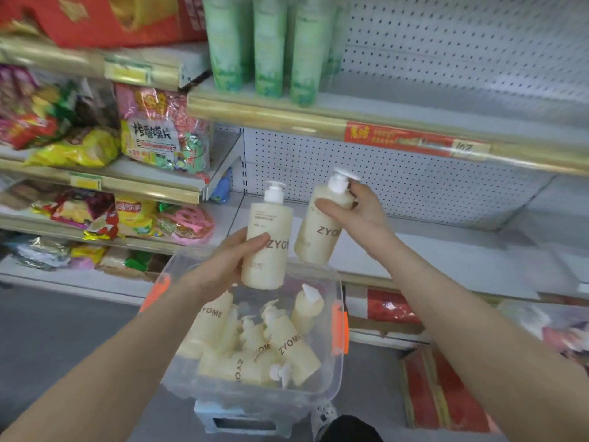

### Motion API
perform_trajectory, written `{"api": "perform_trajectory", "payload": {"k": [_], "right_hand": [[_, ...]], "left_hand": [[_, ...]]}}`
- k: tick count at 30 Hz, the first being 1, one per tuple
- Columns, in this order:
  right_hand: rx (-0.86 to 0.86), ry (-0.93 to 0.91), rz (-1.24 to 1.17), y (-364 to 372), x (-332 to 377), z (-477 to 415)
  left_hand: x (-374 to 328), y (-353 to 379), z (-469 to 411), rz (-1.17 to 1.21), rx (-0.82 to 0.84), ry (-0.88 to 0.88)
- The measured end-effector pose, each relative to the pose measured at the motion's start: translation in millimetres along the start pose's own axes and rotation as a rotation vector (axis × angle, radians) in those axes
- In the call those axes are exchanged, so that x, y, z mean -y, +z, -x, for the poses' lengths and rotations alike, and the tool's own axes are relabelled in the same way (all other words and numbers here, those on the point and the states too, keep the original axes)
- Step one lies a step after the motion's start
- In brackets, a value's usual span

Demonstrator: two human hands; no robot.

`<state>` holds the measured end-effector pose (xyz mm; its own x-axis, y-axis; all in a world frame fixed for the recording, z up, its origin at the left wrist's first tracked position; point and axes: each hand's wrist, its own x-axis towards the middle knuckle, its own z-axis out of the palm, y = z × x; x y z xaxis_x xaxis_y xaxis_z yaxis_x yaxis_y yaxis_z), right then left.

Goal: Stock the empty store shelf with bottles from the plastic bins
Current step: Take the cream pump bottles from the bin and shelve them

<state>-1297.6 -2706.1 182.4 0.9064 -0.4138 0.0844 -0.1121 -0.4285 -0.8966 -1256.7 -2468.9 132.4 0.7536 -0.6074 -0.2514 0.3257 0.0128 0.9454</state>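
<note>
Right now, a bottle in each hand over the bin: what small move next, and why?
Probably carry the tilted bottle in the right hand forward and stand it on the bare shelf behind it. The left hand holds an upright bottle, both clear of the bin; the tilted one is nearer the shelf.

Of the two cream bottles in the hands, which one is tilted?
The right bottle, which the right hand grips near its pump, is tilted; the left bottle in the left hand stands upright.
</note>
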Motion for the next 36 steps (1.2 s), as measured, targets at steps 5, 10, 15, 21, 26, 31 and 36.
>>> {"api": "perform_trajectory", "payload": {"k": [5, 10, 15, 21, 26, 31, 36], "right_hand": [[-0.103, -0.142, 0.055, -49.8, 43.7, -21.8], [-0.152, -0.261, 0.102, -101.8, 84.7, -68.6], [-0.23, -0.33, 0.216, -133.4, 114.9, -138.9], [-0.205, -0.313, 0.285, -124.3, 103.2, -243.9], [-0.184, -0.259, 0.368, -109.3, 92.8, -310.2], [-0.164, -0.301, 0.416, -100.7, 88.4, -363.4], [-0.16, -0.327, 0.372, -101.5, 79.0, -404.1]], "left_hand": [[-58.1, 22.2, -17.0, -0.148, 0.025, 0.155], [-111.0, 50.3, -49.1, -0.193, -0.02, 0.297], [-150.4, 79.0, -91.1, -0.171, -0.143, 0.391], [-168.9, 96.8, -134.4, -0.183, -0.252, 0.401], [-175.9, 105.6, -162.0, -0.183, -0.282, 0.405], [-190.5, 114.2, -190.5, -0.212, -0.298, 0.428], [-209.7, 129.7, -223.8, -0.247, -0.306, 0.437]]}}
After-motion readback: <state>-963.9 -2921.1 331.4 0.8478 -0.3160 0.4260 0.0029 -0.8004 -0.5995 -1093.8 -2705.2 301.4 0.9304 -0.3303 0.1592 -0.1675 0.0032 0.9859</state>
